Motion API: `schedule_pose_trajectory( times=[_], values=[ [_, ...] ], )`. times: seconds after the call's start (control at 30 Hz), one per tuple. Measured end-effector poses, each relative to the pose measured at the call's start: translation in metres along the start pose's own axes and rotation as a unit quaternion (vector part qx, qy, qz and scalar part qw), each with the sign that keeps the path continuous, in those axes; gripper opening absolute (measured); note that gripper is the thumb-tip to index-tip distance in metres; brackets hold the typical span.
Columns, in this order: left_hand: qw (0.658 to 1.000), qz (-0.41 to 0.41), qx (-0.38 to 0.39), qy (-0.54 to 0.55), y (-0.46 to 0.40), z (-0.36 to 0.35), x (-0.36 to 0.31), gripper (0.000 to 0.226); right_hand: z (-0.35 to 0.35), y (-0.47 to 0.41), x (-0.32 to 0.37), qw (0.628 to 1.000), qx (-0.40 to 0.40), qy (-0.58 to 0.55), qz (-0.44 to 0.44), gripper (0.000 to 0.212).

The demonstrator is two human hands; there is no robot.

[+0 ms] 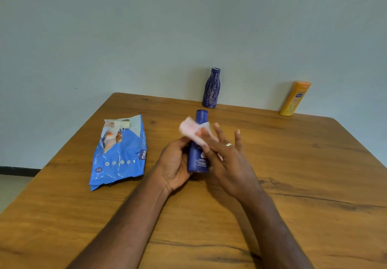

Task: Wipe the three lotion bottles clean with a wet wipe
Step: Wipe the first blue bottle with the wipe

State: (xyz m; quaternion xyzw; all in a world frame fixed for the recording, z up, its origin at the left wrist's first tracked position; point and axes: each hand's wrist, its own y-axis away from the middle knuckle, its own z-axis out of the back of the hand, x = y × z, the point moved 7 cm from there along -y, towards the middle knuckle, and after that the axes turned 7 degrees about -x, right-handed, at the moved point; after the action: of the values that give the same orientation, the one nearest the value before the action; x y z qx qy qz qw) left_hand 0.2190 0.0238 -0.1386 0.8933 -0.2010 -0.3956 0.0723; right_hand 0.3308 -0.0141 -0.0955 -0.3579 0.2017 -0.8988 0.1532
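Wiping the blue lotion bottle
Left hand grips it; right hand, fingers spread, presses the wet wipe against it

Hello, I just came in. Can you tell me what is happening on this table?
A person is cleaning a blue lotion bottle at the middle of the wooden table. The left hand holds the bottle, and the right hand presses a wet wipe against it with straight fingers. A patterned purple bottle and an orange bottle stand by the wall. An opened blue wipes pack lies to the left.
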Motion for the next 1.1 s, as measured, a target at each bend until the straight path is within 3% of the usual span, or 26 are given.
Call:
schedule_pose_trajectory(
  times=[0.13,0.33,0.5,0.57,0.73,0.97,1.1],
  values=[
    [1.0,-0.005,-0.018,-0.018,0.0,-0.005,0.004,0.036,0.004,0.002,-0.022,0.995,-0.034,-0.026,-0.089,0.041],
    [0.998,-0.021,-0.03,0.058,-0.006,0.007,-0.012,0.035,-0.004,0.012,-0.003,0.995,0.042,-0.071,-0.048,0.043],
    [1.0,0.007,-0.013,-0.002,0.001,-0.007,0.006,0.033,0.002,0.001,-0.01,0.993,-0.05,-0.02,-0.109,0.046],
    [1.0,0.007,-0.009,0.004,0.0,-0.007,0.007,0.032,0.0,0.0,-0.003,0.997,-0.039,-0.008,-0.072,0.048],
    [0.998,-0.01,-0.024,0.065,-0.01,0.015,-0.008,0.035,-0.02,0.011,0.017,0.995,0.08,-0.037,0.04,0.05],
    [0.999,-0.01,-0.02,0.048,-0.007,-0.001,-0.003,0.038,-0.007,-0.001,-0.009,0.998,-0.017,-0.041,-0.051,0.048],
    [0.999,-0.015,0.005,0.037,-0.005,-0.002,0.001,0.036,-0.016,0.001,0.016,0.999,0.029,-0.041,0.021,0.05]
  ],
)
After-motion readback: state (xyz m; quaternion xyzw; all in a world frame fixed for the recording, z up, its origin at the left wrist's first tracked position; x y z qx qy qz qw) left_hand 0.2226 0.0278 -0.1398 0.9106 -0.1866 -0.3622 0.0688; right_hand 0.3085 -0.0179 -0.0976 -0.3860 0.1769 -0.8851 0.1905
